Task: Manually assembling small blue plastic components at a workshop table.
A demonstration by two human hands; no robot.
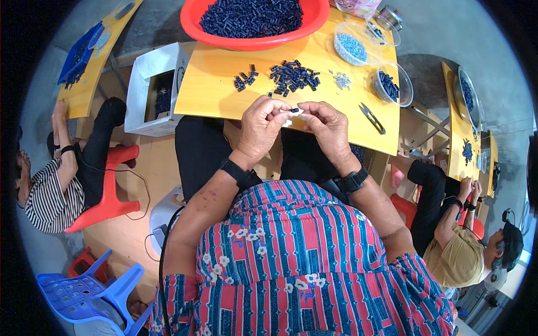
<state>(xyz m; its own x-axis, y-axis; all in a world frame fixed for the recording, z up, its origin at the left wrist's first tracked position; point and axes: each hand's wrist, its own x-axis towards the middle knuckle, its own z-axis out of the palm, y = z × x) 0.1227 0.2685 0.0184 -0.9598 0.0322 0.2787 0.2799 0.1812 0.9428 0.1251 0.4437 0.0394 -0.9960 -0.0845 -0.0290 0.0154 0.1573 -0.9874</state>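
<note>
L hand (260, 127) has thumb + fingertips pinched tight on a small dark piece (295, 110), held approx. at the table's near edge. R hand (327, 126) is curled likewise, thumb + fingertips nearly meeting at the piece's other end; can't tell if they grip it. Something white (292, 121) shows just under the fingertips; too small to ID.

Next out, on the yellow table (210, 103): main pile (293, 77) of loose dark pieces at 12 o'clock, smaller cluster (245, 78) apart from it at 10, scatter of pale clear bits (342, 81) at 2. Black snips (372, 118) lie at 3, untouched.

Further: clear bowl (406, 91) w/ dark pieces between 2 and 3, tub (354, 62) of pale-blue bits between 1 and 2, big red basin (258, 44) heaped w/ dark pieces between 11 and 12. White box (154, 128) off the table at 9, more dark pieces inside. Co-workers sit at approx. 8–9 (53, 196) and 4 (457, 257).

Progress, my read: mid-batch, one pc. being worked. Main pile + basin suggest plenty left, assuming that's unworked stock. Cluster or bowl may be the done lot, but can't tell finished from unfinished at this size, so no firm count.
</note>
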